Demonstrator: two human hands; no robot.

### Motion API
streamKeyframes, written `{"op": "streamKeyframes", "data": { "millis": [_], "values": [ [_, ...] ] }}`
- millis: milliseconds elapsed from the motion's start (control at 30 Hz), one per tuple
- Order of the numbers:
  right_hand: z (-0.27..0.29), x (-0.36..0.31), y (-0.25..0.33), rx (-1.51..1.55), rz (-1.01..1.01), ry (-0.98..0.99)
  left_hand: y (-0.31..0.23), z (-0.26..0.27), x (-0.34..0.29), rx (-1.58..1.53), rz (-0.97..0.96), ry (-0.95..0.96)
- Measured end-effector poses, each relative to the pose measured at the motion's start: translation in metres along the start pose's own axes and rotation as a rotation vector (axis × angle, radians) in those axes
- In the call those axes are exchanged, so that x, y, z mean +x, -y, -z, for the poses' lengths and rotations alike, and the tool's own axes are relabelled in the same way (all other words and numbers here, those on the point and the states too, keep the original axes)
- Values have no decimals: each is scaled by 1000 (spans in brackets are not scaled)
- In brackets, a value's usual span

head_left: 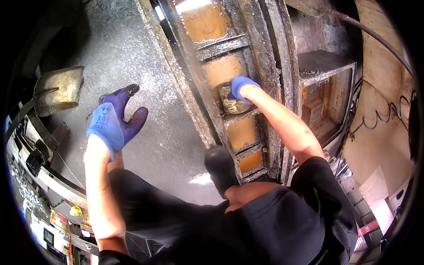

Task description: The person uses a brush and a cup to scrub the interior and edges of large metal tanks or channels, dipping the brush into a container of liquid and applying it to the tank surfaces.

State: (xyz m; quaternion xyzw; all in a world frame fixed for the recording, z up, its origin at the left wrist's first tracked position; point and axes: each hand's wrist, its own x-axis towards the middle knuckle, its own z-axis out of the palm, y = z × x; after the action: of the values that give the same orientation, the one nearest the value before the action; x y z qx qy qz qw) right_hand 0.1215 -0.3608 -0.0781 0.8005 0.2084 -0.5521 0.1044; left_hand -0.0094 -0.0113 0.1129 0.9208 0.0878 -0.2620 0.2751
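R hand (242, 88), in a blue knit glove, is right at the dark, shiny, rough-textured metallic-looking piece (232, 105), which sits in a mid bay of the long, crusted grey metal trough (260, 48), just below-left of the wrist; fingers mostly hidden, so can't tell if they grip it or just touch. Piece's long axis seems to run roughly w/ the trough, but the glove covers its upper R side, so not sure. L hand (117, 115), blue glove w/ dark purple coated fingers, is well apart to the L, thumb spread from fingers, nothing held, over the wide grey metal plate (145, 145). Btwn the two hands: the slanted, flaky metal rail (174, 66). Crossbars, e.g. the crusted grey metal crossbar (223, 47), split the trough into bays of murky tan liquid (242, 132), hemming the piece in fwd & back. Also around: pale metal shovel blade (62, 90) L of L hand, black boot (220, 165) by the trough's near end, open-fronted metal box (327, 64) to the R.
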Motion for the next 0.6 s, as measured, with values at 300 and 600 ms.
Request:
{"op": "streamKeyframes", "data": {
  "millis": [300,600],
  "values": [
    [52,34,5,-110,17,-35,-3,2,-3,-27,-18,-10],
    [92,-16,42,-89,-16,-272,-4,-3,2,4,-49,-29]
  ]
}}
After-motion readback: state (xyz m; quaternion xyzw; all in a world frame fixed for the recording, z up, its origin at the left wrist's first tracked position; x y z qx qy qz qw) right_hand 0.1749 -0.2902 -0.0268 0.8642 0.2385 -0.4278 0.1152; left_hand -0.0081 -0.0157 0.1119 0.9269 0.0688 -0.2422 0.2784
